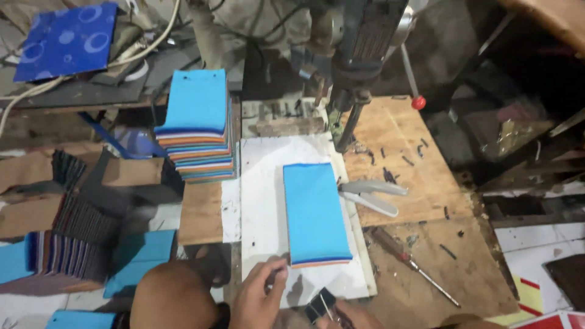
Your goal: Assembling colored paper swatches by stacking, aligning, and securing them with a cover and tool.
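A: Binder clip point(319, 304), black, bottom edge of head view, just below the white board point(262, 201). Right hand point(350, 317) is on it, fingers pinched around its wire handles, mostly cut off by the frame.

B: Left hand?

A: Left hand point(261, 295) sits on the board's near edge, thumb and forefinger closed on something small. Can't tell what it is. Just left of the clip, near but not touching it as far as I can see.

B: Nearby stock?

A: Blue-topped stack of sheets point(315, 213) lies flat on the board, orange layer showing at its near edge, just above both hands. Taller multicolour stack point(200, 125) stands at the board's far left corner. Grey-handled pliers point(372, 195) lie right of the flat stack, jaws touching its edge. Screwdriver point(414, 265) on the plywood bench point(402, 134), further right. Drill press column point(359, 61) rises behind the board.
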